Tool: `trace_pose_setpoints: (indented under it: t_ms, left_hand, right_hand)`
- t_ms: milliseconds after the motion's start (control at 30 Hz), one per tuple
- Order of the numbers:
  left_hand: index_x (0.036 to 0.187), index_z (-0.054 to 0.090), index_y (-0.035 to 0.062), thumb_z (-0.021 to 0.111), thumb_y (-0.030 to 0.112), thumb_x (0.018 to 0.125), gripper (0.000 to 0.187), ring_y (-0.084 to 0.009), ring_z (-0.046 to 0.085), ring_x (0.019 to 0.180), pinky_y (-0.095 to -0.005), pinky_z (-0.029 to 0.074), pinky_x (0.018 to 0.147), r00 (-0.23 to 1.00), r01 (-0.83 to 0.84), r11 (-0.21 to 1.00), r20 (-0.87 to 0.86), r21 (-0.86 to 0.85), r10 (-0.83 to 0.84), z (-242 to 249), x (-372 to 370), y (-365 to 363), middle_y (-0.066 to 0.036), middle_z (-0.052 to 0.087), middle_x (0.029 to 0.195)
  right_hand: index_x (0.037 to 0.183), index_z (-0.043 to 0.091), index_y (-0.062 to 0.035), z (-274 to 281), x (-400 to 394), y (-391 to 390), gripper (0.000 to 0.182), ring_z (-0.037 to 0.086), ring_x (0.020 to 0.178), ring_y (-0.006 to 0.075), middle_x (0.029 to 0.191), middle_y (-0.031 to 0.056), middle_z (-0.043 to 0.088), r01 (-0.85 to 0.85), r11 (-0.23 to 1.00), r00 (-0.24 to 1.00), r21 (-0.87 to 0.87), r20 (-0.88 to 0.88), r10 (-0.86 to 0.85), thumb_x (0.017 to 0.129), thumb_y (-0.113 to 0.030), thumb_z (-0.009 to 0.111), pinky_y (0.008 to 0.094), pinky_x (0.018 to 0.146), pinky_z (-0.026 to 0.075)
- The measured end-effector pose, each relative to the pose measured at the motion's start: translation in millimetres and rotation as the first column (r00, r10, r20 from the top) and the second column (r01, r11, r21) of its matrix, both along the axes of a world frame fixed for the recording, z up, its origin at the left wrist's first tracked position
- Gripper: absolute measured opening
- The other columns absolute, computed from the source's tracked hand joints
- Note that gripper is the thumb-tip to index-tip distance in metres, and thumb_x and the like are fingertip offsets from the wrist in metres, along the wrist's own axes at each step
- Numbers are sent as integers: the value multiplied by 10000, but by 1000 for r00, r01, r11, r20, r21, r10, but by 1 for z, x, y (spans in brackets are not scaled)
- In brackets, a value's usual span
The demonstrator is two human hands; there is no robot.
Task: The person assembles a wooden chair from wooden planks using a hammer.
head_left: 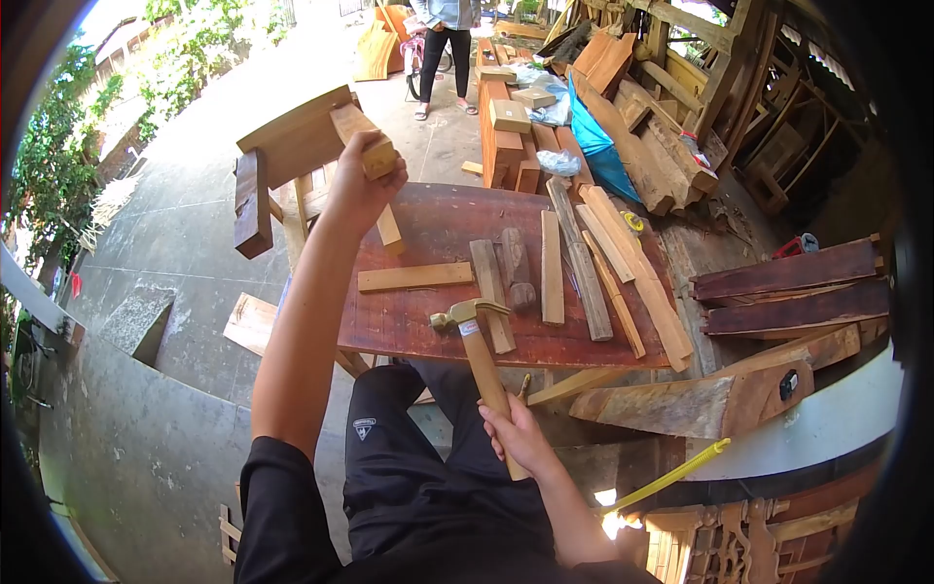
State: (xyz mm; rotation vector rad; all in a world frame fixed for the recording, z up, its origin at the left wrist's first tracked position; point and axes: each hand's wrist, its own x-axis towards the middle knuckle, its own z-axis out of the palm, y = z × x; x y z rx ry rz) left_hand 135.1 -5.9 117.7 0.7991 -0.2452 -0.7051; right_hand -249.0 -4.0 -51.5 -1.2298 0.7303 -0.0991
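My left hand (368, 182) is raised over the table's left end, its fingers wrapped round the end of a light wooden piece (352, 124). That piece meets a broad wooden board (300, 136), which has a dark block (253, 202) at its left end. Near my lap, my right hand (517, 436) is closed round the wooden handle of a claw hammer (484, 362). The hammer's metal head is up, over the table's front edge. Beyond it on the reddish table (428, 326) lie a flat wooden strip (415, 276) and a dark wooden mallet (518, 270).
Several wooden strips (581, 258) lie on the table's right half. Dark planks (788, 270) and a rough slab (681, 404) are at the right. Boards and boxes (509, 115) stand behind the table. A person (448, 49) stands at the back.
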Motion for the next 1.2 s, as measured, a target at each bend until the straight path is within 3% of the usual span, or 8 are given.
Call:
trace_pose_setpoints:
  t_ms: [167,300,500,600,800,1000,1200]
  left_hand:
    - [1064,541,26,656,275,985,285,-241,628,802,-383,567,745,998,32,998,-51,-46,-35,10,13,18,-129,602,895]
    - [1021,560,18,637,262,990,258,-222,633,790,-351,589,732,998,62,998,-16,26,-61,17,-1,35,-122,611,895]
    - [1079,606,-34,651,260,986,312,-192,635,767,-326,589,725,987,158,987,11,23,-158,11,-14,53,-105,633,896]
    - [1088,600,-40,649,260,988,320,-183,630,770,-315,588,715,995,95,992,33,83,-98,11,-20,60,-104,628,898]
    - [1018,592,-10,618,293,1007,305,-206,647,783,-343,599,729,987,149,985,48,86,-153,8,-15,78,-130,642,894]
    - [1086,576,-59,625,291,1004,362,-186,614,758,-311,580,723,982,178,977,49,114,-184,12,-16,101,-123,629,897]
    - [1244,527,-135,612,296,1015,495,-160,587,745,-266,559,692,972,227,963,33,145,-234,15,-11,129,-100,600,895]
  right_hand:
    - [1227,581,-86,-5,-3,-2,284,482,516,47,778,-30,533,-13,1000,1000,16,26,13,1060,-306,641,226,466,410]
    - [1248,586,-91,-10,-3,-4,266,489,513,43,778,-35,546,-12,1000,999,27,46,11,1066,-278,633,218,461,408]
    - [1244,587,-88,-11,-4,-2,258,491,506,47,776,-28,550,-6,1000,999,26,55,4,1068,-271,627,219,455,407]
    - [1227,585,-73,-13,-7,2,271,478,490,47,772,-22,542,-2,1000,998,14,60,1,1066,-287,626,224,444,403]
    - [1220,590,-66,-10,-8,5,277,474,485,44,773,-20,546,10,1000,998,24,61,-12,1064,-291,629,227,439,399]
    - [1205,589,-69,-16,-8,6,266,472,482,44,777,-21,543,19,999,997,29,72,-21,1064,-291,633,228,435,395]
    - [1204,583,-66,-16,-8,6,271,471,480,43,775,-21,542,23,999,997,27,75,-25,1066,-293,630,225,434,397]
